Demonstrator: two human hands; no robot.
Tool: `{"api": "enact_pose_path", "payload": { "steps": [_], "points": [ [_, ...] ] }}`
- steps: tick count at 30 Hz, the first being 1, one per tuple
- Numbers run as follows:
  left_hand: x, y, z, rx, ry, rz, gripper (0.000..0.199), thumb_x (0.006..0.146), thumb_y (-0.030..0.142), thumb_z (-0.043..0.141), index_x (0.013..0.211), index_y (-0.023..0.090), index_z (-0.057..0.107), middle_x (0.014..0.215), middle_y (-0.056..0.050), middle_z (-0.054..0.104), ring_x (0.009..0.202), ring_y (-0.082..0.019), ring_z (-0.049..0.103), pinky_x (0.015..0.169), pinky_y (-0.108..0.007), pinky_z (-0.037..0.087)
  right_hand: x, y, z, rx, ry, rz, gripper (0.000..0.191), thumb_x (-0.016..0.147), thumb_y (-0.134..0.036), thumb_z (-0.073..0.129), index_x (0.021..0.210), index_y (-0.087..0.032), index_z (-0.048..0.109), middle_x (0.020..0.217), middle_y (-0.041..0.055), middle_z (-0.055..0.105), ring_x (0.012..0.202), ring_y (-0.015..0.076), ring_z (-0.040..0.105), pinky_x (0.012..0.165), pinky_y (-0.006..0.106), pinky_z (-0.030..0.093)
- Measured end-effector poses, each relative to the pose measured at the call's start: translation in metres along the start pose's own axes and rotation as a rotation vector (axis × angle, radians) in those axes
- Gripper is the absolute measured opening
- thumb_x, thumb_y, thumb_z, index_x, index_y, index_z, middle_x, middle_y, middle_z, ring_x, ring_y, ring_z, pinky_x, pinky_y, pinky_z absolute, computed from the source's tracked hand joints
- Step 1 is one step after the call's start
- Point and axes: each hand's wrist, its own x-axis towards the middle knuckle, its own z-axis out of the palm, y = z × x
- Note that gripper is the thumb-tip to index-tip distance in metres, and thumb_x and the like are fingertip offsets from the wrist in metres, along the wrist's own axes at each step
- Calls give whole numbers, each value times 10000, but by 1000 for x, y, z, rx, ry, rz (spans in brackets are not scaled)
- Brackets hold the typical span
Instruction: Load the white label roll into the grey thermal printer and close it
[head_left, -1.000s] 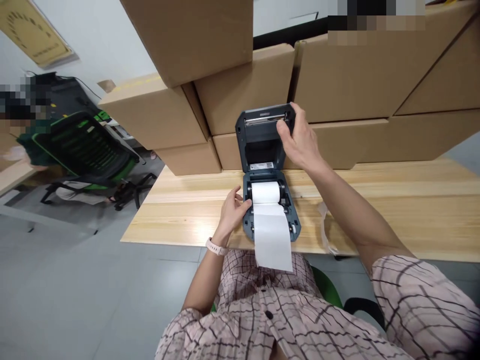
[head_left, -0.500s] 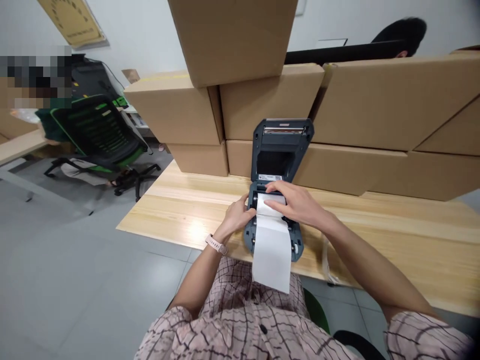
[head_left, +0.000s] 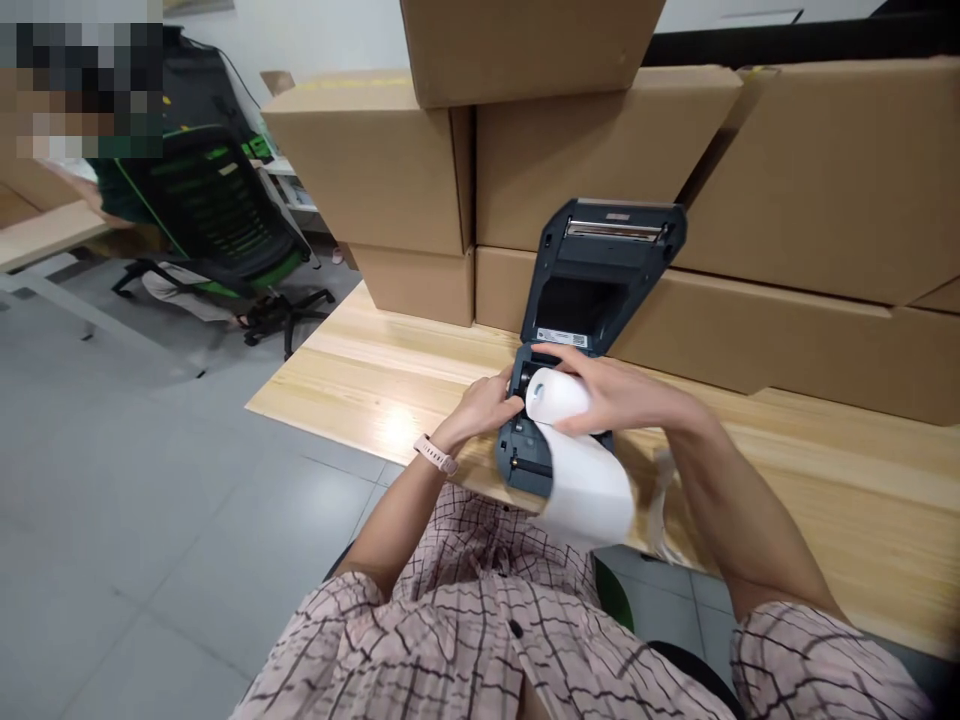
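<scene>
A dark grey label printer (head_left: pixel 525 468) stands on the wooden table with its lid (head_left: pixel 604 265) tilted up and back. My right hand (head_left: pixel 600 385) grips a white paper roll (head_left: pixel 559 400), lifted and turned a little above the printer's bay. The roll's core hole faces left. A loose strip of paper (head_left: pixel 589 485) hangs from it past the table's front edge, slightly blurred. With fingers closed around the printer's left side, my left hand (head_left: pixel 484 408) keeps its thumb near the roll holder.
Stacked cardboard boxes (head_left: pixel 420 170) line the back of the wooden table (head_left: pixel 337 375). A pale strip (head_left: pixel 661 510) lies right of the printer at the front edge. Far left, a person sits on a black and green office chair (head_left: pixel 217 215) at another desk (head_left: pixel 45 235).
My right hand has lifted the paper roll out of the printer's bay and tilted it; its loose strip has swung right. My left hand stays at the printer's side. The head view has shifted.
</scene>
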Motion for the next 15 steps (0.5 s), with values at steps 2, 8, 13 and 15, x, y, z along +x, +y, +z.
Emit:
{"api": "enact_pose_path", "payload": {
  "steps": [2,8,13,15],
  "points": [
    [-2,1,-1,-20,3,-3,586,830,277,502,1390,151,620,830,-67,723,743,-253,628,717,-328,447,-29,4,-18,160,76,-144,1053,764,-497,815,1674,-287,328,1367,105,714,1152,349,738,949,451,612],
    [-3,4,-2,-38,17,-31,603,818,244,492,1398,152,630,703,-19,640,655,-225,559,671,-313,398,-109,37,-36,471,405,26,1078,689,-452,913,1638,-413,402,1386,105,694,1170,415,728,876,501,658],
    [-2,2,0,-69,17,-30,580,816,239,505,1371,154,647,662,-1,614,631,-210,534,655,-302,383,-103,71,-14,492,565,342,1039,729,-366,888,1652,-363,410,1446,148,664,1072,418,748,861,572,636],
    [-2,0,1,-91,23,-25,555,808,236,509,1334,148,662,672,-1,611,624,-202,525,639,-298,368,-89,86,-4,540,553,393,1081,738,-346,880,1684,-284,360,1428,195,672,1038,397,755,850,555,626]
  ]
}}
